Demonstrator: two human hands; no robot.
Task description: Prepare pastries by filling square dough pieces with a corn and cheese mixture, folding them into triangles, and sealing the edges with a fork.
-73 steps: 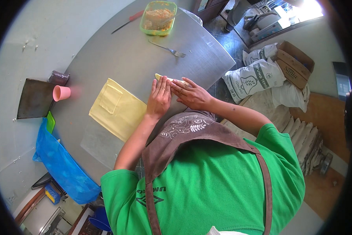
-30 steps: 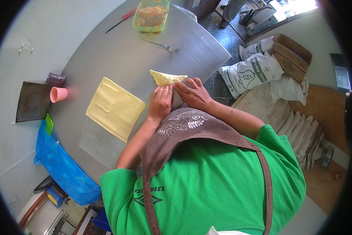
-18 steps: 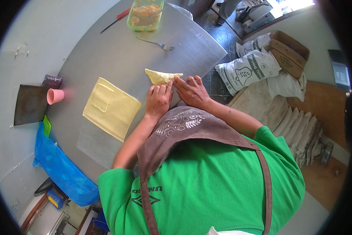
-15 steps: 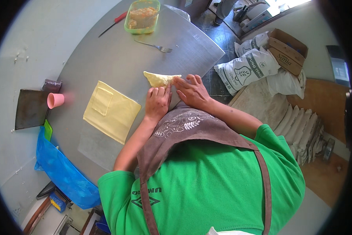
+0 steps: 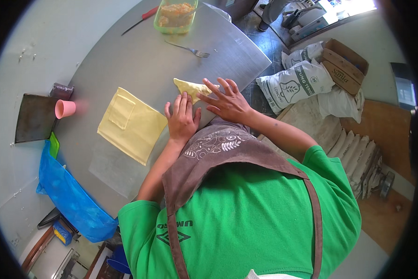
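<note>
Left hand point(image 5: 182, 120) apparently on dough point(image 5: 191, 87)

On desk point(image 5: 125, 65): pastry point(image 5: 185, 85) near front edge. Left of pastry, dough sheets point(image 5: 141, 130); farther left, cup point(image 5: 66, 109). Behind pastry lies fork point(image 5: 187, 48); behind fork, food container point(image 5: 173, 30), with knife point(image 5: 143, 18) at left of it. Right of desk, sacks point(image 5: 296, 87); cardboard box point(image 5: 341, 70) just beside them.

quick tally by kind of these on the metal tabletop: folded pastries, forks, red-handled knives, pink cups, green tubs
folded pastry: 1
fork: 1
red-handled knife: 1
pink cup: 1
green tub: 1
total: 5
</note>
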